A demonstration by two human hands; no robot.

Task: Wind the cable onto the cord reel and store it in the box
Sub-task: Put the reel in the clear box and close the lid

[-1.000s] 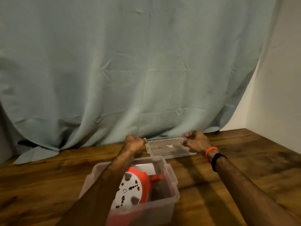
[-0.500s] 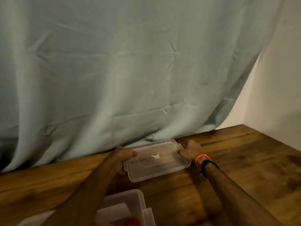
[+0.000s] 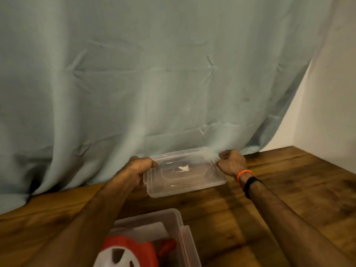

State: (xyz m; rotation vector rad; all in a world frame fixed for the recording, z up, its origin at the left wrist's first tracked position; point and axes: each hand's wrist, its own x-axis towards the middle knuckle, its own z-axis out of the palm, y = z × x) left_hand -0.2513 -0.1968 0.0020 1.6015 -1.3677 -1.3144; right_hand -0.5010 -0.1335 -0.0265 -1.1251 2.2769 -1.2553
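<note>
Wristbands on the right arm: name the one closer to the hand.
The orange wristband. It sits right behind the right hand, while the black wristband lies farther up the forearm.

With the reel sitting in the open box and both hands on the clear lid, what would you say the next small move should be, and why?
Probably bring the lid back toward the body and lower it over the box. The left hand and right hand grip its short ends, the cord reel is already inside, and the box is uncovered.
</note>
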